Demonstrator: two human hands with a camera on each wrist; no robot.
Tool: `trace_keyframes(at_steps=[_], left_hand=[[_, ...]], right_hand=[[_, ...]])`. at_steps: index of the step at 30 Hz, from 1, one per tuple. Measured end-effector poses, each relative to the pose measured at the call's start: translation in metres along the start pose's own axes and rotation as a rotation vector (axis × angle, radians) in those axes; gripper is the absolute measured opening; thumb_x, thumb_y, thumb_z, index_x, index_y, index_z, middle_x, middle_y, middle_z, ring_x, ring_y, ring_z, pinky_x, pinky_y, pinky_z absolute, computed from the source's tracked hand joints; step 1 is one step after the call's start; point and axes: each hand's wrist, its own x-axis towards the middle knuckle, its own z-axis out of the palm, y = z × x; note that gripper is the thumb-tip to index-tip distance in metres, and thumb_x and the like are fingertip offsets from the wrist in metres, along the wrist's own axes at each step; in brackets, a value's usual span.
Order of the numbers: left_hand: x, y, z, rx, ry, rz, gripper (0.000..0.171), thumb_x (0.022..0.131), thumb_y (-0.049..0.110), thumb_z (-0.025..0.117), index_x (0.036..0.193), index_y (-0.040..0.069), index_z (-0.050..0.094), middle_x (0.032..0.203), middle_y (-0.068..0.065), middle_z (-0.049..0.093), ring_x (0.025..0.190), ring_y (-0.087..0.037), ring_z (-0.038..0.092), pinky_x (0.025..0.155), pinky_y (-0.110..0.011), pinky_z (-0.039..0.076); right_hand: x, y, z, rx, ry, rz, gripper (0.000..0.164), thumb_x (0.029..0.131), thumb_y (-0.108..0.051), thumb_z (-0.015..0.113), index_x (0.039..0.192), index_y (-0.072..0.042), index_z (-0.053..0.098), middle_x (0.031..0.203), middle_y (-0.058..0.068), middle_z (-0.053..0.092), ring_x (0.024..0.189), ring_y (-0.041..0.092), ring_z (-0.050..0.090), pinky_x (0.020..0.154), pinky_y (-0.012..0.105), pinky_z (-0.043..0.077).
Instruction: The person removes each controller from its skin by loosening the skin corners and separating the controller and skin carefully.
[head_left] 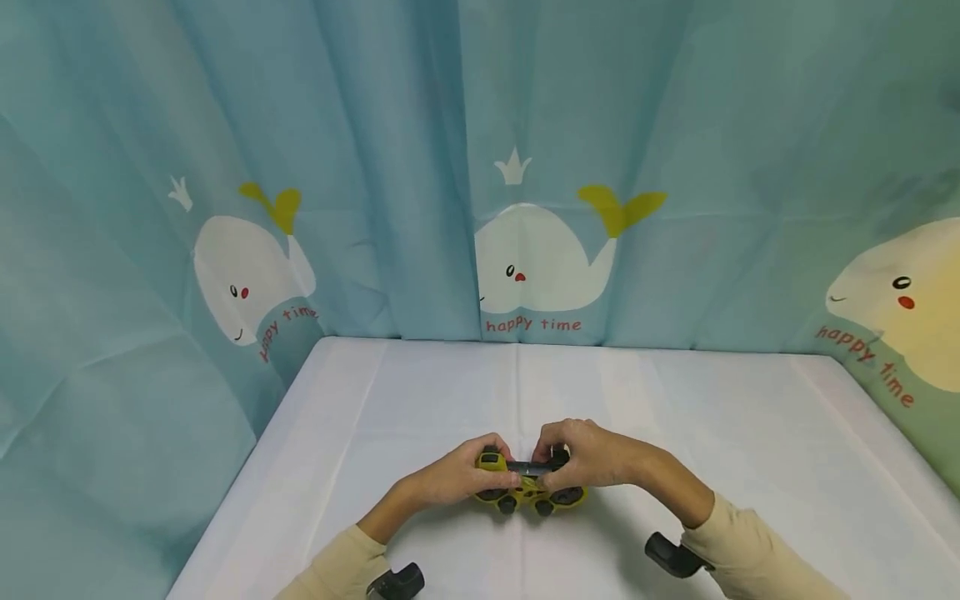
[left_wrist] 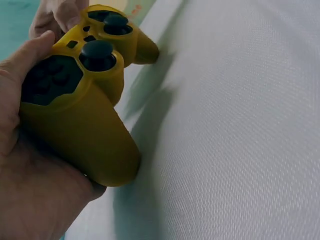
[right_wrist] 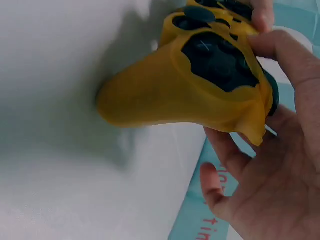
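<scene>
A black game controller in a yellow cover [head_left: 529,488] is held between both hands over the white table, its grips pointing toward me. My left hand [head_left: 461,475] grips one end, thumb along the top face by the dark direction buttons [left_wrist: 52,80]. My right hand [head_left: 592,457] holds the other end, thumb at the edge beside the round buttons [right_wrist: 220,60], fingers behind. In the right wrist view, a corner of the yellow cover [right_wrist: 254,131] sticks out near the shoulder, with dark casing showing beside it. Both thumbsticks show in the left wrist view.
A white cloth [head_left: 442,392] covers the table. Blue curtains [head_left: 405,167] with whale prints hang behind and at the sides. Black devices [head_left: 675,557] are worn near both wrists, over beige sleeves.
</scene>
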Motion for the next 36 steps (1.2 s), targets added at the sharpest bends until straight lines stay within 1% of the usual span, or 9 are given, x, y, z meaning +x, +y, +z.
trace_keyframes(at_steps=[5, 9, 14, 16, 19, 23, 27, 32, 36], left_hand=[[0.009, 0.005, -0.004, 0.015, -0.007, 0.041, 0.027, 0.1, 0.025, 0.067, 0.109, 0.004, 0.053, 0.097, -0.002, 0.065, 0.085, -0.01, 0.058, 0.073, -0.026, 0.047], [0.007, 0.002, -0.004, 0.004, -0.011, 0.015, 0.027, 0.1, 0.025, 0.067, 0.11, 0.004, 0.052, 0.097, -0.003, 0.066, 0.086, -0.011, 0.06, 0.075, -0.026, 0.049], [0.005, -0.003, -0.002, -0.009, -0.01, -0.001, 0.029, 0.101, 0.027, 0.066, 0.109, 0.003, 0.053, 0.097, -0.003, 0.065, 0.088, -0.012, 0.06, 0.077, -0.027, 0.048], [0.007, -0.003, -0.005, 0.025, -0.025, 0.021, 0.03, 0.105, 0.03, 0.058, 0.111, 0.0, 0.056, 0.103, -0.004, 0.064, 0.095, -0.013, 0.058, 0.084, -0.028, 0.048], [0.01, -0.001, -0.013, 0.07, -0.024, 0.016, 0.045, 0.112, 0.036, 0.04, 0.114, -0.002, 0.065, 0.111, -0.005, 0.065, 0.106, -0.013, 0.056, 0.095, -0.031, 0.044], [0.021, 0.001, -0.015, 0.097, -0.031, -0.022, 0.06, 0.113, 0.041, 0.025, 0.103, -0.001, 0.067, 0.102, -0.002, 0.065, 0.099, -0.012, 0.056, 0.091, -0.031, 0.043], [0.031, -0.003, -0.011, 0.01, -0.115, -0.05, 0.044, 0.11, 0.037, 0.03, 0.091, 0.006, 0.056, 0.09, 0.0, 0.054, 0.086, -0.012, 0.05, 0.08, -0.027, 0.041], [0.028, -0.009, -0.01, -0.174, -0.172, -0.083, 0.025, 0.095, 0.026, 0.034, 0.083, 0.01, 0.049, 0.088, -0.002, 0.055, 0.086, -0.016, 0.051, 0.081, -0.028, 0.04], [0.024, -0.011, -0.01, -0.266, -0.113, -0.1, 0.02, 0.091, 0.022, 0.038, 0.08, 0.014, 0.054, 0.087, 0.0, 0.058, 0.087, -0.016, 0.051, 0.084, -0.03, 0.04]], right_hand=[[0.008, 0.002, -0.002, 0.044, -0.011, -0.068, 0.013, 0.089, -0.02, 0.078, 0.098, -0.012, 0.074, 0.09, -0.008, 0.064, 0.083, 0.011, 0.06, 0.075, 0.029, 0.053], [0.013, 0.001, 0.009, 0.064, -0.029, -0.095, 0.02, 0.095, -0.025, 0.075, 0.106, -0.008, 0.075, 0.094, -0.009, 0.061, 0.086, 0.008, 0.058, 0.077, 0.028, 0.052], [0.013, -0.001, 0.016, -0.081, 0.006, -0.087, 0.023, 0.097, -0.028, 0.072, 0.109, -0.009, 0.075, 0.092, -0.014, 0.058, 0.08, 0.005, 0.053, 0.072, 0.026, 0.048], [0.012, 0.0, 0.018, -0.146, 0.039, -0.091, 0.023, 0.097, -0.03, 0.071, 0.107, -0.01, 0.075, 0.091, -0.015, 0.058, 0.077, 0.003, 0.053, 0.07, 0.026, 0.047], [0.01, 0.003, 0.021, -0.213, 0.084, -0.131, 0.027, 0.097, -0.032, 0.07, 0.107, -0.008, 0.076, 0.092, -0.015, 0.06, 0.076, 0.002, 0.054, 0.069, 0.026, 0.048], [0.006, 0.007, 0.024, -0.223, 0.117, -0.164, 0.03, 0.098, -0.034, 0.069, 0.11, -0.007, 0.076, 0.096, -0.014, 0.062, 0.081, 0.001, 0.056, 0.075, 0.028, 0.049], [0.005, 0.009, 0.026, -0.186, 0.119, -0.169, 0.028, 0.1, -0.03, 0.067, 0.116, -0.009, 0.074, 0.104, -0.013, 0.064, 0.092, 0.003, 0.06, 0.084, 0.032, 0.052], [0.006, 0.006, 0.029, -0.185, 0.097, -0.166, 0.03, 0.099, -0.032, 0.068, 0.12, -0.01, 0.073, 0.108, -0.014, 0.063, 0.094, 0.003, 0.059, 0.087, 0.032, 0.051], [0.007, 0.004, 0.03, -0.191, 0.094, -0.165, 0.029, 0.098, -0.031, 0.069, 0.118, -0.01, 0.073, 0.101, -0.015, 0.06, 0.085, 0.002, 0.056, 0.078, 0.027, 0.05]])
